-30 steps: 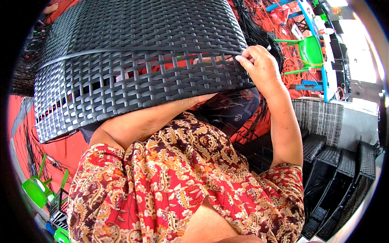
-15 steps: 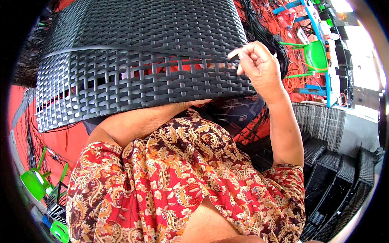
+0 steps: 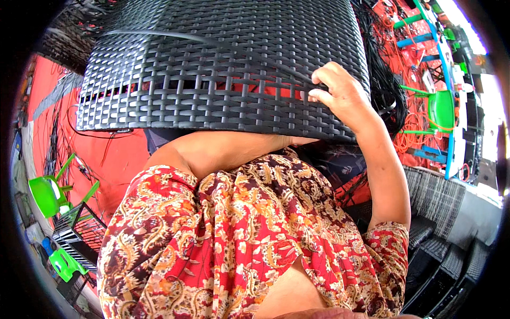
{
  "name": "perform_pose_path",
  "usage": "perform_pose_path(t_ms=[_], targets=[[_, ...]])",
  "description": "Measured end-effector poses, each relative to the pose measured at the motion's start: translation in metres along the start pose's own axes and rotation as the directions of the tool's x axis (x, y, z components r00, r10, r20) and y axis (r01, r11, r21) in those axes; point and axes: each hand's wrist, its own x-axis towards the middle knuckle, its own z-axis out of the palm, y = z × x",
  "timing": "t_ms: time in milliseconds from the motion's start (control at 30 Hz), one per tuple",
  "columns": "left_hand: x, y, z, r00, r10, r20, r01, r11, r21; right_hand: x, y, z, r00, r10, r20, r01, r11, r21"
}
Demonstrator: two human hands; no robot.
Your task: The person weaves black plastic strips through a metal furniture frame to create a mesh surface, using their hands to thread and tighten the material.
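Woven panel: a broad sheet of black, glossy wicker in a tight over-and-under weave, with 1 band of open slots across its lower part where red shows through; a bend runs down near its left side.
Panel's place: in front of the person's chest, filling the upper middle of the view, its lower edge above the left forearm.
Loose strip: 1 long, flat black strip slanting over the weave, down toward the right hand.
Right hand: at the panel's right side, thumb and forefinger bent near the strip's lower end; whether they pinch it, I cannot tell.
Left hand: hidden beneath the panel, so its grip cannot be told; the forearm reaches in under the lower edge.
Change from 0.5 s ago: the panel sits higher and farther right in view; the forefinger, then stretched out past the thumb, is now bent; the left forearm remains under the panel.
Green chairs: 2, 1 at the far right and 1 at the far left.
Black strands: 1 thick bundle beside the panel's right edge.
Floor: red, with thin black strands scattered at the left.
Shirt: 1, red and brown, flowered.
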Motion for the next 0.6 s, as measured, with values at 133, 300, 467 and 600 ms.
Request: perform_pose_path(t_ms=[133, 300, 467, 600], targets=[[-0.008, 0.002, 0.004, 1.0, -0.021, -0.005, 0.021, 0.999, 0.034, -0.004, 0.0, 0.001, 0.999, 0.041, -0.032, -0.04, 0.999, 0.027], [-0.041, 0.019, 0.019, 0.976, 0.018, -0.216, 0.051, 0.949, 0.311, 0.009, -0.038, -0.006, 0.981, -0.151, -0.119, 0.145, 0.988, -0.055], [-0.056, 0.031, 0.031, 0.976, -0.094, -0.197, 0.036, 0.96, -0.278, 0.031, -0.034, 0.02, 0.971, -0.217, -0.095, 0.211, 0.975, -0.075], [-0.071, 0.039, 0.034, 0.977, -0.173, -0.127, -0.048, 0.401, -0.915, 0.029, -0.01, 0.024, 0.977, -0.209, -0.045, 0.207, 0.977, -0.04]])
